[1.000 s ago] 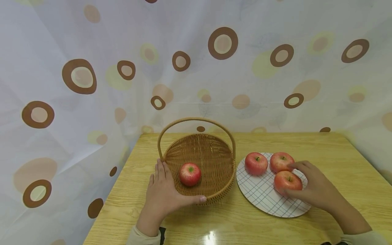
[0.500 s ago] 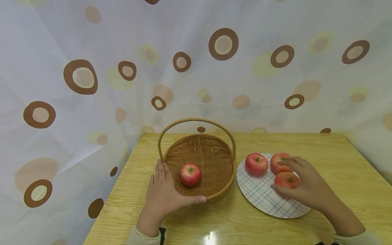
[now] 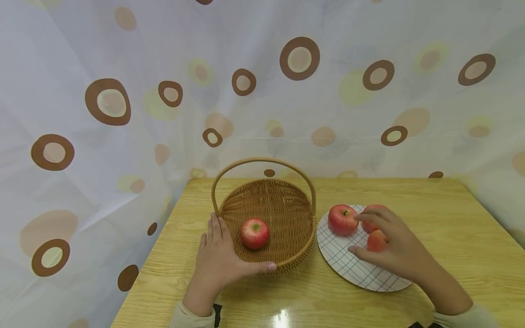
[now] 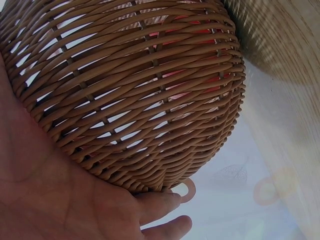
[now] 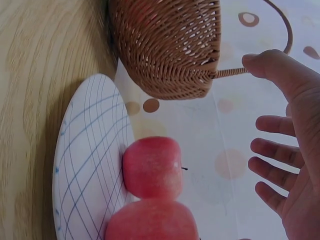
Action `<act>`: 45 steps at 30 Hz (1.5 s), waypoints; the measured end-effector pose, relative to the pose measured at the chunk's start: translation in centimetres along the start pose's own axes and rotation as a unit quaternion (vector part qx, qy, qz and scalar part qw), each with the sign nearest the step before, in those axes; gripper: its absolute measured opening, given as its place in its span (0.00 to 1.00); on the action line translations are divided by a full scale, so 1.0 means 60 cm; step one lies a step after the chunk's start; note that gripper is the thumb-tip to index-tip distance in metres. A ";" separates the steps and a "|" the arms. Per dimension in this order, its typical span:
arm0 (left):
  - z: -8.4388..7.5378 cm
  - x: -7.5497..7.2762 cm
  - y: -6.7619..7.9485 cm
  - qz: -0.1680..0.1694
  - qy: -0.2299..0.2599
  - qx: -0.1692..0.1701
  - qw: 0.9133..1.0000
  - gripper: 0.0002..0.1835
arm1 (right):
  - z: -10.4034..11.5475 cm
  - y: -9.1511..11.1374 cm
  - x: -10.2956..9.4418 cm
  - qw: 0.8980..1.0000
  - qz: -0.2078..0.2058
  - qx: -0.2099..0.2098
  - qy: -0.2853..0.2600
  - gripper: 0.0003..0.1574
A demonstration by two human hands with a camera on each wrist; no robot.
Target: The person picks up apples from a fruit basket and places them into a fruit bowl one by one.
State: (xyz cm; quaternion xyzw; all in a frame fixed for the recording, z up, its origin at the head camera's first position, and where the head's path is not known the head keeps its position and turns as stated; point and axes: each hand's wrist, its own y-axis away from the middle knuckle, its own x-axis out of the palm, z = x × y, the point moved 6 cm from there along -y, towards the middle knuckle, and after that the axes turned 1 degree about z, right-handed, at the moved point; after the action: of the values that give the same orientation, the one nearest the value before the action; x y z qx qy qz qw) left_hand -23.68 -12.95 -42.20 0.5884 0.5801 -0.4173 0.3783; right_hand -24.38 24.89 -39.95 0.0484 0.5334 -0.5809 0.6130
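Note:
A brown wicker basket (image 3: 287, 218) with an arched handle stands on the table, and one red apple (image 3: 254, 233) lies inside it. Against the basket's left side and front rim rests my left hand (image 3: 217, 262), fingers straight and thumb stretched out along the rim. A round white plate (image 3: 346, 262) with blue crossed lines carries a left apple (image 3: 342, 220), a back apple (image 3: 368, 224) and a near apple (image 3: 376, 241). Above the plate my right hand (image 3: 395, 243) is spread with nothing in its grasp, partly covering the back and near apples. In the right wrist view a gap separates the fingers from the apples.
The wooden table (image 3: 303, 300) runs back to a white curtain (image 3: 262, 109) with brown and yellow circles, which also hangs along the left side. The basket's handle (image 3: 262, 159) arches up over its opening.
My right hand has come away from the near apple and moved left across the plate, toward the left apple. The left hand and the basket have stayed put.

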 end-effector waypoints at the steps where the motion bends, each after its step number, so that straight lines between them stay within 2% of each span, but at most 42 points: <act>1: 0.000 0.000 0.000 0.000 -0.001 0.000 1.000 0.95 | 0.003 -0.001 0.003 1.000 0.002 -0.001 -0.004 0.43; 6: 0.000 0.000 0.000 0.002 0.000 0.000 1.000 0.95 | 0.014 -0.006 0.017 1.000 0.014 -0.001 -0.008 0.42; 18: -0.001 -0.001 0.001 0.001 -0.002 0.003 1.000 0.95 | 0.040 -0.019 0.034 0.999 0.012 -0.028 -0.018 0.43; 23: -0.002 -0.002 0.001 0.001 -0.006 0.005 1.000 0.94 | 0.049 -0.027 0.048 0.998 0.034 -0.024 -0.045 0.41; 27: -0.003 -0.003 0.001 0.000 -0.007 0.006 1.000 0.95 | 0.061 -0.035 0.059 0.996 0.051 -0.040 -0.068 0.38; 35: -0.003 -0.004 0.000 -0.003 -0.014 0.010 1.000 0.94 | 0.084 -0.043 0.079 0.994 0.069 -0.049 -0.073 0.34; 45: -0.003 -0.003 -0.001 -0.003 -0.012 0.009 1.000 0.95 | 0.108 -0.060 0.104 0.990 0.066 -0.098 -0.077 0.36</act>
State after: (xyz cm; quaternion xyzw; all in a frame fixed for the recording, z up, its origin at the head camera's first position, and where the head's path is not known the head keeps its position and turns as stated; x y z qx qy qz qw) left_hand -23.71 -12.86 -41.98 0.5846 0.5735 -0.4307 0.3792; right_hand -24.80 15.20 -39.62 -0.0211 0.5344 -0.4861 0.6911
